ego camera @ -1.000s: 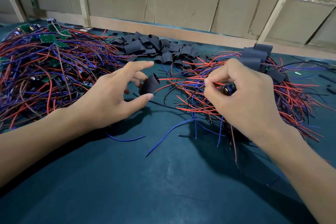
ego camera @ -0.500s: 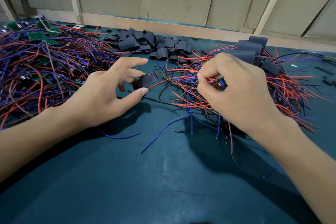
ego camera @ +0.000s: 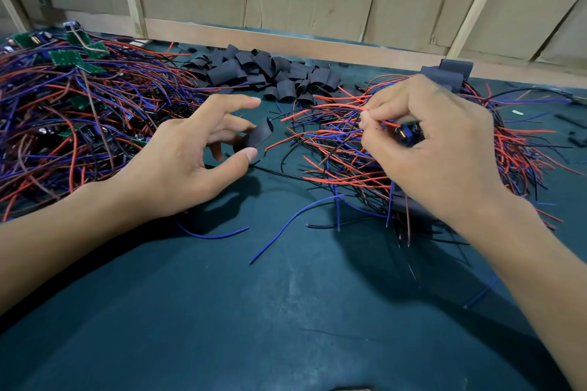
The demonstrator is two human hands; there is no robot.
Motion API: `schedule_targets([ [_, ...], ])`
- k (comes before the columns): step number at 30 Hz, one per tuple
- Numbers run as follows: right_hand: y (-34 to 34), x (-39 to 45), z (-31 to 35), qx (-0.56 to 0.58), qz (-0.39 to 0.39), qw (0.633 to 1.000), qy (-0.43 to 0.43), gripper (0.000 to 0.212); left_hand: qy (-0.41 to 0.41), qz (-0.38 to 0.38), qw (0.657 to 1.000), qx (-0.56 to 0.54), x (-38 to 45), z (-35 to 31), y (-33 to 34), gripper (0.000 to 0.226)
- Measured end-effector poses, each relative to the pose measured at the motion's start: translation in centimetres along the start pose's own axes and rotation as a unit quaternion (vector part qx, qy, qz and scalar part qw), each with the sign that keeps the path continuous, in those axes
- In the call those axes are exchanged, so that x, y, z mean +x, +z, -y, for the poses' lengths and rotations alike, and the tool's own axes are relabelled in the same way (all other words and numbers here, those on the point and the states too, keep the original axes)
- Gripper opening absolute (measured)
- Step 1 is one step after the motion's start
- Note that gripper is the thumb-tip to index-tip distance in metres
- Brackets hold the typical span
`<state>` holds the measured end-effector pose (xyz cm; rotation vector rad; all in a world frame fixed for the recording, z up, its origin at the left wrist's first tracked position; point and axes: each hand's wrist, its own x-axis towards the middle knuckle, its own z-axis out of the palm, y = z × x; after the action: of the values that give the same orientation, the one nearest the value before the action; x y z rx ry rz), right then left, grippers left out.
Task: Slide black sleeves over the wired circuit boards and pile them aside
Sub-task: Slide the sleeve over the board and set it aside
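My left hand (ego camera: 187,155) holds a black sleeve (ego camera: 255,138) between its curled middle fingers, with the index finger and thumb spread around it. My right hand (ego camera: 428,149) grips a wired circuit board (ego camera: 408,134), mostly hidden in the palm, and pinches its red wire (ego camera: 378,119) between thumb and index finger. The sleeve and the board are apart, with loose wire ends between them. A heap of loose black sleeves (ego camera: 263,73) lies at the back centre. Bare green boards with wires (ego camera: 73,105) are heaped at the left.
A pile of sleeved boards with red and blue wires (ego camera: 476,136) lies under and behind my right hand. A wooden ledge and cardboard wall (ego camera: 286,44) close off the back. The dark green mat (ego camera: 254,311) spreads toward me, with a few stray blue wires (ego camera: 286,225).
Both hands have stayed nearly in place. My right thumb and index finger have worked along the red wire, and the left hand has turned the sleeve a little.
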<state>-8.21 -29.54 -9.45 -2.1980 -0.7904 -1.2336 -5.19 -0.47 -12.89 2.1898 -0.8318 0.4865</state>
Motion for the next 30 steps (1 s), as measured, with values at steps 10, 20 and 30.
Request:
schedule_targets([
  [10, -0.6, 0.4, -0.1, -0.064, 0.011, 0.987, -0.149, 0.013, 0.013, 0.002, 1.0, -0.026, 0.0, 0.0, 0.2, 0.058],
  [20, -0.9, 0.2, 0.1, 0.055, -0.001, 0.997, -0.052, 0.015, 0.033, 0.024, 0.998, -0.039, -0.1, 0.2, 0.0, 0.058],
  [30, -1.1, 0.1, 0.1, 0.032, 0.071, 0.997, -0.018, 0.014, 0.048, 0.045, 0.995, -0.071, -0.2, 0.0, -0.1, 0.056],
])
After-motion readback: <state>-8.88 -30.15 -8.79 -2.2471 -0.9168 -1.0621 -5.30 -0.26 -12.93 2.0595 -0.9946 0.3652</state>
